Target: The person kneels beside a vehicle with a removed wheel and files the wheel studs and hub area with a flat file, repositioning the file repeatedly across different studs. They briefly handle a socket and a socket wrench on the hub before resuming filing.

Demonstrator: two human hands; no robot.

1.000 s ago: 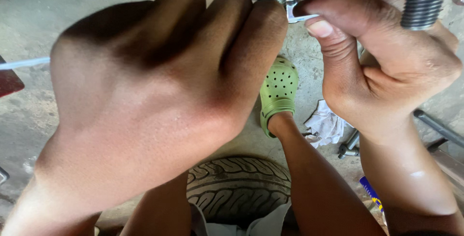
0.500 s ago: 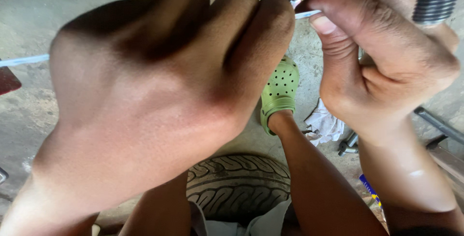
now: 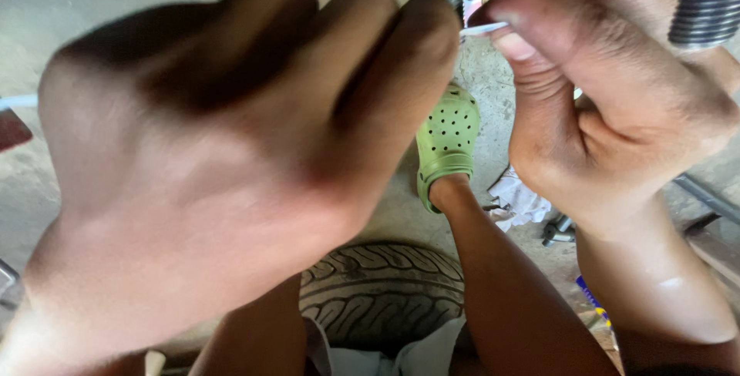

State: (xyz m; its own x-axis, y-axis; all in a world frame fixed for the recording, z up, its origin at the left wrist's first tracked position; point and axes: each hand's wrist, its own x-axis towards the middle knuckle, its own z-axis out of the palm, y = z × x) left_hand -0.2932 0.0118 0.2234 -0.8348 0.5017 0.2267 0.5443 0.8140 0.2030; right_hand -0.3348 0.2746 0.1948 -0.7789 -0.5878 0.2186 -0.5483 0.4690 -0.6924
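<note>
Both fists edged up: left hand (image 3: 231, 168) curled, contents hidden; right hand (image 3: 617, 106) pinching thin metal piece (image 3: 484, 29).

The small metal piece (image 3: 484, 29) pinched by the right hand (image 3: 609, 106) has turned edge-on.

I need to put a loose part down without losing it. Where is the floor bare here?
Bare concrete floor shows upper left, past the closed left hand. A smaller patch lies around the green perforated clog. Crowded: the black treaded tyre below, and crumpled white rag and dark metal tools beneath the right hand.
</note>
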